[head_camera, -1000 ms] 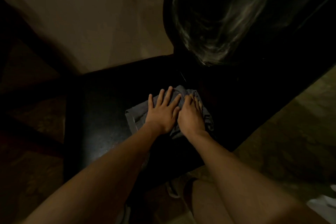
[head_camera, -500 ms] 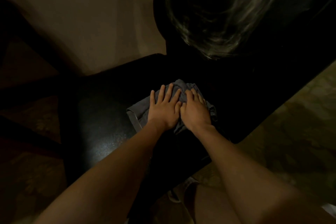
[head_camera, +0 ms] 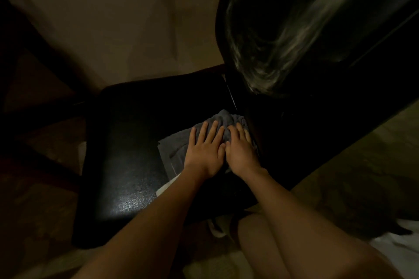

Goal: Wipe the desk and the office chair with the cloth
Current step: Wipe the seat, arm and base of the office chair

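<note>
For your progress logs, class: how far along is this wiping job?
Done: unclear; pale streaks on the backrest may be wipe marks. In hand: left hand and right hand press the cloth flat on the chair seat. Left: possibly the desk, not identifiable here.

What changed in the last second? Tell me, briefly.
Very little. The left hand slid back a touch toward the person, and its fingers closed up from a wider spread. Nothing was taken hold of or let go. It and the right hand stay flat on the grey cloth, which stays on the chair seat by the backrest.
</note>
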The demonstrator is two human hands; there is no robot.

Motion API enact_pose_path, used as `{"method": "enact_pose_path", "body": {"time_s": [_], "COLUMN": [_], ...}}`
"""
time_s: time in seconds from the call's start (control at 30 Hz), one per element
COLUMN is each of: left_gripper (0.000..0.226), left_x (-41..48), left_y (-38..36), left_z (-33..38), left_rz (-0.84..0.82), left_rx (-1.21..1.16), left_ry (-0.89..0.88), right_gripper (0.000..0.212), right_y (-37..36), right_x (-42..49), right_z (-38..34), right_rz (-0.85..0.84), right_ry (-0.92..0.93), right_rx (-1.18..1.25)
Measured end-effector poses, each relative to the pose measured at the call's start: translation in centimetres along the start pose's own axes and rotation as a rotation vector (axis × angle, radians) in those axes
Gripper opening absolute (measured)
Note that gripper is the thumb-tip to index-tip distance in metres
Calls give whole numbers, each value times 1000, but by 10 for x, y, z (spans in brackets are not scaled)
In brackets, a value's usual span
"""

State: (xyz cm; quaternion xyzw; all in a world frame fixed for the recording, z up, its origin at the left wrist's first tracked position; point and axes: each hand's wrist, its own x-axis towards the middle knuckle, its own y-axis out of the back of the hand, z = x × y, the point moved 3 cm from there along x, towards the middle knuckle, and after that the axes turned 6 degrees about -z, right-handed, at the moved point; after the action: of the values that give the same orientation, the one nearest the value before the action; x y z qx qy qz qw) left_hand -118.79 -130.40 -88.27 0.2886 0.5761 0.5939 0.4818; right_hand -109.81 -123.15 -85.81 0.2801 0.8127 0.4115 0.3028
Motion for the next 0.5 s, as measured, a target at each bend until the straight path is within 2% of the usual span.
{"method": "enact_pose_path", "body": {"time_s": [0.07,0.5], "left_gripper": [77,82], "left_x": [-10,-52], "left_y": [0,-6], "left_z": [1,5], "left_rz": [6,-8], "left_rx": [-19,-43], "left_ry": [-6,-30], "right_gripper": [51,56], "right_y": [3,-4], "right_x": [-8,-34], "right_z": [-3,-15], "right_rz": [-38,-60], "right_ry": [24,29], "right_rx": [-7,37]}}
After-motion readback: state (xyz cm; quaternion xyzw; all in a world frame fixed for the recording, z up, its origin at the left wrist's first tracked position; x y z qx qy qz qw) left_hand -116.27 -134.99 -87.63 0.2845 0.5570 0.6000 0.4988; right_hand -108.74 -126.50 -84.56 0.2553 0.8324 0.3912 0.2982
